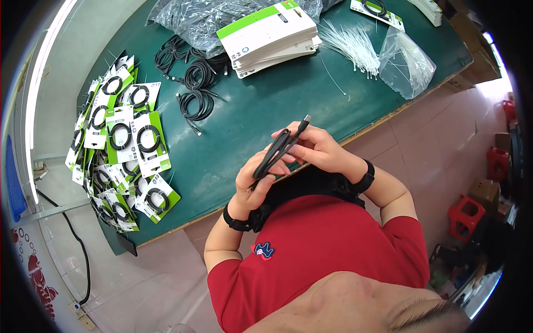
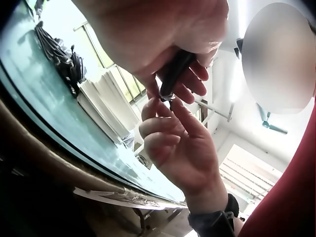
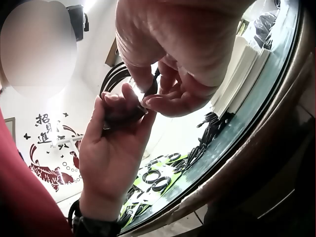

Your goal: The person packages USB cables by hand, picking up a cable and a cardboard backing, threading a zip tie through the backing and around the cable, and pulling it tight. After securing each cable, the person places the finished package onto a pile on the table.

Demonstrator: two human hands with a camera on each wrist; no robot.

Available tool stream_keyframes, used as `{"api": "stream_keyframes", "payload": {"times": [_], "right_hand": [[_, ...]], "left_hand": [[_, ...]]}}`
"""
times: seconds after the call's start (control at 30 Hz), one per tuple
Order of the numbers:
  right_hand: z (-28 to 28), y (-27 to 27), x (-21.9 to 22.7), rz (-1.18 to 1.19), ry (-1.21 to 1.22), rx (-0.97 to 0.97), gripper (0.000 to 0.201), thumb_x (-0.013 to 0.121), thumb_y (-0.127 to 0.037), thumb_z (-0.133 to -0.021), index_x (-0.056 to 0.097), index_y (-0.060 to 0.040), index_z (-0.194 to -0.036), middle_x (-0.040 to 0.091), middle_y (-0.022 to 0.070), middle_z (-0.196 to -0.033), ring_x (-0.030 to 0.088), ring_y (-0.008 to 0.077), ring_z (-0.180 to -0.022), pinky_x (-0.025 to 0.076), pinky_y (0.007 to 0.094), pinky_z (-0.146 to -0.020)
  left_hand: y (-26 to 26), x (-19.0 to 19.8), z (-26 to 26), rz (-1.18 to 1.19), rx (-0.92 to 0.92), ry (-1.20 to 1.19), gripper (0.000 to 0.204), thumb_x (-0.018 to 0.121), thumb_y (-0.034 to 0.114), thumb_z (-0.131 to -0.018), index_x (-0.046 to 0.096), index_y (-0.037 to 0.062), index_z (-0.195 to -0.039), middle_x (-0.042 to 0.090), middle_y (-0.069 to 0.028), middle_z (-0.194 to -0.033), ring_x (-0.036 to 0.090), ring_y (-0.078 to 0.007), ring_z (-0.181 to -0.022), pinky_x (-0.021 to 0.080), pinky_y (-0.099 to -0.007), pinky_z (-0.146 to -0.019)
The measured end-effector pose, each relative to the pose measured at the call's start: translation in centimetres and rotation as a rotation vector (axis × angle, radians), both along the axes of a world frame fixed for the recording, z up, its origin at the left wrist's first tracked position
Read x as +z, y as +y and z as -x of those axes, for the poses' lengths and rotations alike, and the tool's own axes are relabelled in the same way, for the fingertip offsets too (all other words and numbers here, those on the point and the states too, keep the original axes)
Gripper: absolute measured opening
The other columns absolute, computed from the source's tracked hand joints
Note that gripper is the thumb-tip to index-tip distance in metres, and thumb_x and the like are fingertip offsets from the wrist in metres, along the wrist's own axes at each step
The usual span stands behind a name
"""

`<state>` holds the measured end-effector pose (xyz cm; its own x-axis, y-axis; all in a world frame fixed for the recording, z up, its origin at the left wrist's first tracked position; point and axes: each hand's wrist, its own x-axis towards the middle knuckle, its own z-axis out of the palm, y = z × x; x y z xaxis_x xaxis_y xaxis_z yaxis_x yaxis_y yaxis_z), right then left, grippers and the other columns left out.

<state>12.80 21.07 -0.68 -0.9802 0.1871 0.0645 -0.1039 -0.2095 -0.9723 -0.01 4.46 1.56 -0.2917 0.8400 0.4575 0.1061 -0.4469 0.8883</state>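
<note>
A black cable wound into a narrow coil (image 1: 272,152) is held before the red shirt, near the table's front edge. My left hand (image 1: 256,176) grips the coil, its thumb over the lower end. My right hand (image 1: 317,147) is at the upper end, where a connector (image 1: 305,123) sticks up past the fingers. From the right wrist, the right hand (image 3: 180,59) pinches a dark part of the cable right beside the left fingertips. In the left wrist view, the dark bundle (image 2: 177,71) lies under the left hand (image 2: 163,29), with the right fingertips meeting its end.
Carded cables (image 1: 119,136) are heaped on the left of the green table (image 1: 222,133). Loose coiled cables (image 1: 197,91) lie behind the hands, beside stacked cards (image 1: 272,39) and a plastic bag (image 1: 191,22). White zip ties (image 1: 355,47) and a clear bag (image 1: 405,64) lie at right.
</note>
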Motion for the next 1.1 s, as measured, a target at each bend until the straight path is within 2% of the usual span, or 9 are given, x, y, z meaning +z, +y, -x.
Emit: {"api": "stream_keyframes", "payload": {"times": [0.1, 0.2, 0.23, 0.33, 0.67, 0.8, 0.93, 1.03, 1.1], "right_hand": [[0.3, -0.2, 0.6, -0.088, 0.047, -0.082, 0.034, 0.052, -0.009, -0.103, 0.053, 0.0011, -0.136, 0.058, 0.0029, -0.102, 0.054, 0.0082, -0.077, 0.047, 0.023, -0.066], [1.8, -0.6, 0.0, -0.357, 0.137, -0.264, 0.034, 0.054, -0.011, -0.103, 0.053, 0.0018, -0.135, 0.058, 0.0052, -0.101, 0.056, 0.0112, -0.078, 0.048, 0.0261, -0.067], [2.3, -0.8, 0.3, -0.491, 0.182, -0.357, 0.035, 0.054, -0.012, -0.102, 0.054, 0.0021, -0.134, 0.058, 0.0064, -0.101, 0.057, 0.0126, -0.078, 0.049, 0.0277, -0.068], [3.0, -1.3, 1.5, -0.557, 0.089, -0.389, 0.036, 0.056, -0.016, -0.102, 0.055, 0.0024, -0.132, 0.059, 0.0105, -0.1, 0.06, 0.0172, -0.08, 0.049, 0.0312, -0.07], [4.9, -1.6, 2.2, -0.641, -0.081, -0.354, 0.033, 0.058, -0.025, -0.101, 0.061, 0.0038, -0.117, 0.066, 0.0164, -0.095, 0.065, 0.0261, -0.083, 0.05, 0.0361, -0.073], [4.9, -1.6, 2.5, -0.479, -0.077, -0.356, 0.033, 0.057, -0.032, -0.101, 0.064, 0.0008, -0.1, 0.067, 0.0164, -0.097, 0.064, 0.034, -0.092, 0.05, 0.0422, -0.077], [5.0, -1.5, 2.8, -0.322, -0.045, -0.334, 0.034, 0.058, -0.033, -0.1, 0.065, 0.0004, -0.098, 0.067, 0.0154, -0.093, 0.063, 0.0336, -0.092, 0.05, 0.0424, -0.078], [5.2, -1.4, 2.4, -0.363, 0.01, -0.344, 0.032, 0.057, -0.027, -0.103, 0.062, 0.0046, -0.11, 0.065, 0.0106, -0.092, 0.065, 0.0171, -0.083, 0.05, 0.0304, -0.071], [5.1, -1.2, 2.7, -0.437, -0.01, -0.345, 0.031, 0.058, -0.025, -0.102, 0.062, 0.0047, -0.111, 0.065, 0.0103, -0.092, 0.065, 0.0164, -0.083, 0.051, 0.03, -0.071]], "left_hand": [[0.3, -0.1, 0.2, -0.01, -0.035, -0.035, 0.019, 0.047, 0.013, -0.102, 0.059, -0.0005, -0.099, 0.065, -0.0127, -0.091, 0.066, -0.0332, -0.098, 0.047, -0.0496, -0.099], [0.6, -1.4, 0.1, 0.068, 0.024, -0.726, 0.025, 0.041, 0.021, -0.108, 0.056, 0.0022, -0.102, 0.061, -0.0064, -0.086, 0.065, -0.0274, -0.097, 0.045, -0.0465, -0.105], [0.8, -1.6, 0.3, 0.067, 0.025, -0.723, 0.025, 0.041, 0.021, -0.108, 0.056, 0.0022, -0.102, 0.061, -0.0064, -0.086, 0.065, -0.0274, -0.097, 0.045, -0.0465, -0.105], [1.1, -2.2, 1.4, 0.066, -0.148, -1.482, 0.029, 0.036, 0.027, -0.11, 0.054, 0.0043, -0.103, 0.056, -0.001, -0.082, 0.062, -0.0198, -0.094, 0.042, -0.0449, -0.11], [1.4, -1.4, 1.3, 0.114, 0.036, -1.57, 0.029, 0.036, 0.025, -0.11, 0.054, 0.0035, -0.105, 0.055, 0.0012, -0.082, 0.059, -0.0136, -0.091, 0.041, -0.0435, -0.112], [1.6, -1.3, 1.2, 0.108, 0.062, -1.555, 0.028, 0.036, 0.025, -0.11, 0.054, 0.0027, -0.107, 0.055, 0.0012, -0.082, 0.059, -0.0133, -0.09, 0.041, -0.0426, -0.113], [1.6, -1.5, 1.3, 0.065, -0.015, -1.564, 0.027, 0.036, 0.024, -0.11, 0.053, 0.0023, -0.109, 0.056, 0.0011, -0.083, 0.059, -0.0134, -0.09, 0.042, -0.0423, -0.112], [1.8, -1.5, 1.4, 0.054, -0.05, -1.577, 0.027, 0.037, 0.023, -0.11, 0.054, 0.0023, -0.109, 0.056, 0.0011, -0.083, 0.059, -0.0134, -0.09, 0.042, -0.042, -0.112], [2.0, -1.6, 1.3, 0.09, 0.029, -1.616, 0.027, 0.038, 0.024, -0.11, 0.054, 0.0025, -0.107, 0.056, 0.0013, -0.082, 0.059, -0.0138, -0.091, 0.042, -0.0419, -0.112]]}}
